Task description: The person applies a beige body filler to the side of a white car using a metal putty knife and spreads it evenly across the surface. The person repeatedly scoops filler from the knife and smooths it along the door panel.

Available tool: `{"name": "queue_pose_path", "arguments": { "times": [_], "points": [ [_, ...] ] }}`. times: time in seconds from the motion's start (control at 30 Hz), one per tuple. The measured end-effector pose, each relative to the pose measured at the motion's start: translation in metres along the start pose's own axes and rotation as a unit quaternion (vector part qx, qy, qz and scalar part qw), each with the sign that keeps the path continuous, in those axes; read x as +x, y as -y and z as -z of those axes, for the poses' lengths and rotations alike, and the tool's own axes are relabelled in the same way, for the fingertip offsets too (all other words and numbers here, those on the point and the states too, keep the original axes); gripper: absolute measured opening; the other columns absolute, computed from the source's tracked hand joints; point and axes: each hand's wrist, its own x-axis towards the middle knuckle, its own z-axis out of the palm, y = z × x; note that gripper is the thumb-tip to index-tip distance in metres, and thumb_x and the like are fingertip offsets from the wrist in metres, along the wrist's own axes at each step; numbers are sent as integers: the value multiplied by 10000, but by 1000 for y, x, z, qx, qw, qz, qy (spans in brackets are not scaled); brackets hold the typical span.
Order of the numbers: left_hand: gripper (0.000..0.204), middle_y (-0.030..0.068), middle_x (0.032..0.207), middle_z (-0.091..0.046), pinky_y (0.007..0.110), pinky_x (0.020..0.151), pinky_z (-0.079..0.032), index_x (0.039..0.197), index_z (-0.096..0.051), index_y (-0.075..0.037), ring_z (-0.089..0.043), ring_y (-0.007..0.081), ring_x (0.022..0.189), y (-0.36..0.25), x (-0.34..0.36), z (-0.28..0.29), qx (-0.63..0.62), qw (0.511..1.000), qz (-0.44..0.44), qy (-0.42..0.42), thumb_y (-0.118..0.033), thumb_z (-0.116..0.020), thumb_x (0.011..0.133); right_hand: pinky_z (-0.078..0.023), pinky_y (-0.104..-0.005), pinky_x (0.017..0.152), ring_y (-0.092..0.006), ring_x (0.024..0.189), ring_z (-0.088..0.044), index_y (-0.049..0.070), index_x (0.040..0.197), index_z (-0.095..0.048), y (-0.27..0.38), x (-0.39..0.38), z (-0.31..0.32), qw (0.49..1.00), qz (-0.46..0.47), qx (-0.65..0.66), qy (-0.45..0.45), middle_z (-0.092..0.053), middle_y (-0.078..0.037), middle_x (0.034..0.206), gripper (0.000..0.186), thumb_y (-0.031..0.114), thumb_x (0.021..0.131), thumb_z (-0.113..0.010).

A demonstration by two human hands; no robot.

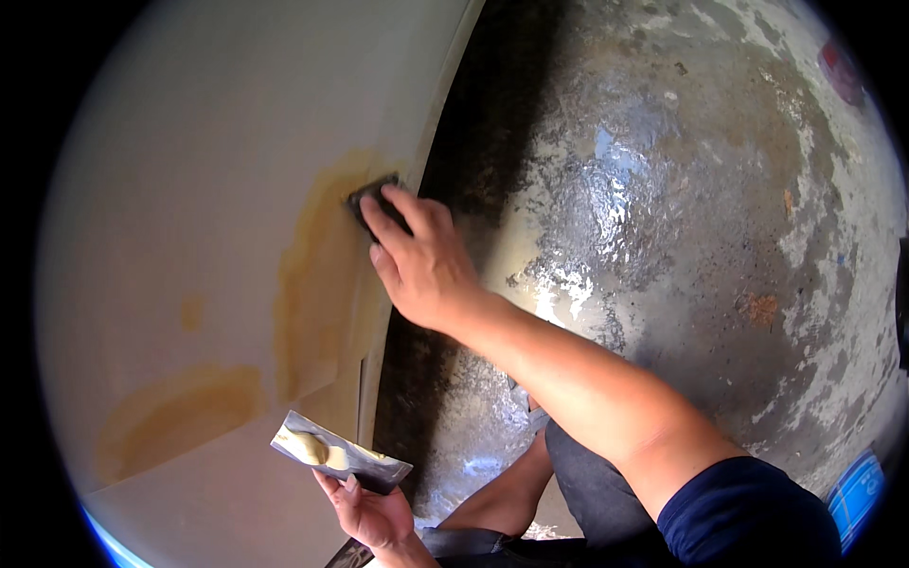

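My right hand [426, 251] is closed on a dark flat spreader [383, 201], its fingers pressing it against a pale panel [218, 114] close to the panel's right edge. Around and below the spreader runs a long yellowish putty patch [312, 275]. Lower down, my left hand [374, 516] pinches a grey rectangular plate [365, 464] by its lower side. A lump of cream-coloured putty [305, 448] sits on the plate's left part. The plate is tilted, in front of the panel's lower part.
Another yellowish patch [180, 417] and a small spot [192, 310] mark the panel. To the right lies a stained, wet-looking concrete floor [663, 237]. My bent leg [587, 483] is at the bottom. A blue object [855, 497] is at lower right, a reddish one [841, 71] at upper right.
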Motion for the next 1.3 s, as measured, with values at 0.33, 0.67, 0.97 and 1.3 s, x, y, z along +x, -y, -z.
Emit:
{"name": "queue_pose_path", "arguments": {
  "times": [0.33, 0.67, 0.97, 1.3],
  "points": [
    [679, 84, 1433, -434, 490, 1082, -348, 1477, -294, -119, -433, 265, 1310, 5, 0, 10, 14, 1000, 17, 4, -14, -497, 837, -447, -480, 937, -383, 1143, -462, 70, 1312, -524, -37, 50, 26, 998, 2, -2, -69, -447, -138, 1351, 455, 154, 871, -598],
    [659, 74, 1402, -466, 467, 1053, -390, 1462, -321, -105, -464, 251, 1279, 4, 0, 4, 26, 999, 18, 17, -19, -502, 834, -436, -473, 959, -380, 1156, -460, 49, 1301, -529, -30, 7, 20, 998, 42, 26, -44, -446, -146, 1348, 443, 158, 876, -589],
    [628, 97, 1330, -527, 442, 1038, -432, 1414, -384, -91, -516, 264, 1220, 4, 3, 5, 13, 1000, 13, -6, -3, -526, 809, -439, -553, 898, -391, 1153, -441, 142, 1320, -507, -14, -1, 21, 994, 65, -49, 72, -389, -91, 1388, 471, 167, 859, -600],
    [639, 101, 1331, -523, 453, 1025, -444, 1425, -364, -94, -529, 267, 1207, 5, 2, -1, 6, 1000, 26, 11, 3, -515, 812, -432, -531, 913, -385, 1147, -434, 135, 1380, -454, -5, 62, 56, 988, -17, -105, 109, -362, -66, 1454, 474, 194, 913, -509]
  ]
}}
